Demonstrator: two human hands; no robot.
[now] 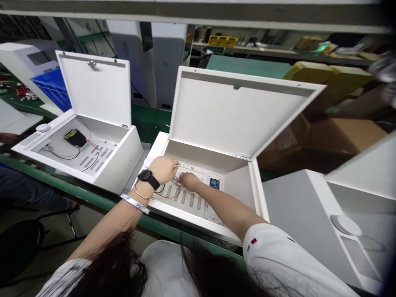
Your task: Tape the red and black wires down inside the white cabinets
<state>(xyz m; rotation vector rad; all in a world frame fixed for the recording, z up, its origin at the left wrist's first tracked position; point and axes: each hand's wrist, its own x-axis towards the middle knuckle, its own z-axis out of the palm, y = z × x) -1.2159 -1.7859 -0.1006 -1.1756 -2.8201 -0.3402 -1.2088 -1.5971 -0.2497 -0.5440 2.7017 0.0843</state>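
A white metal box [239, 185] lies in front of me, its hinged lid [225, 115] raised. My left hand [163, 168], with a black watch on the wrist, reaches over the box's left part, fingers closed together. Beside it, inside the box, my right hand [189, 181] is closed in a pinch by thin wires. What either hand's fingertips hold is too small to make out. A red wire [169, 197] curves below the hands over slots in the box's floor. A blue circuit board [214, 183] sits to the right of my right hand.
On the left stands another open white box [120, 161] containing a black-and-yellow part [75, 137] and wires. A third white box [291, 218] is close on the right. Behind are a blue bin [54, 88] and cardboard boxes [352, 136]. The green bench edge [95, 197] runs along the front.
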